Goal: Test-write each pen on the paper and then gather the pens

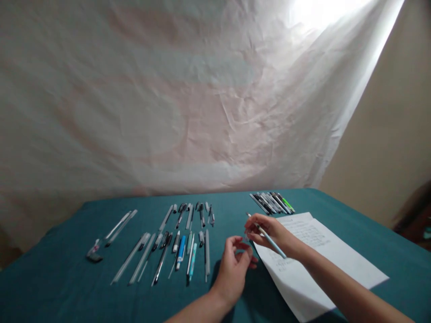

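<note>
My right hand (269,232) is closed around a slim light-blue pen (274,245), its tip pointing back and to the left, over the left edge of a white sheet of paper (323,255) with handwriting on it. My left hand (235,264) hovers just left of it above the teal tablecloth (67,296), fingers curled with the thumb and fingertips pinched together; what they hold, if anything, is too small to make out. The two hands nearly touch.
Several pens and pen parts (178,244) lie in rows left of my hands. A second bunch of pens (272,202) lies at the far right edge of the table. Two white pens (119,225) and a small dark object (94,257) lie at the left. A crumpled white sheet (168,103) hangs behind.
</note>
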Motion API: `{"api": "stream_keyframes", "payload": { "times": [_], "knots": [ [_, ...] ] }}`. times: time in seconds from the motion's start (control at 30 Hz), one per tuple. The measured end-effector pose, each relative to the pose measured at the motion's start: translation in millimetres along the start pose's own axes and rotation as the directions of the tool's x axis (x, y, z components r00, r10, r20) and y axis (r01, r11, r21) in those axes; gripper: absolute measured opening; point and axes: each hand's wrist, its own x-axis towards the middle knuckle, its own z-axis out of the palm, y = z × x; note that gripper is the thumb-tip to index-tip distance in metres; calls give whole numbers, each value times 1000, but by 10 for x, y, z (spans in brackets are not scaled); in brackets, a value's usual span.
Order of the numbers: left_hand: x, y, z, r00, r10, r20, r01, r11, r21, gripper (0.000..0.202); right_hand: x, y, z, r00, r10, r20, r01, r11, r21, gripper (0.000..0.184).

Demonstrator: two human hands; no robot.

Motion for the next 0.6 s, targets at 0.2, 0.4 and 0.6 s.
{"api": "stream_keyframes", "payload": {
  "times": [0.2, 0.4, 0.6],
  "knots": [
    [28, 67, 12, 995, -43, -90, 29, 988, -149, 32, -16, 22, 33, 999, -17, 41, 16, 1000, 23, 19],
    [74, 49, -29, 975, -131, -182, 76, 957, -280, 30, -19, 36, 56, 998, -8, 69, 9, 1000, -21, 28],
    [118, -15, -68, 953, -222, -205, 128, 911, -393, 28, -10, -23, -163, 997, 72, -8, -72, 997, 16, 51]
  ]
}}
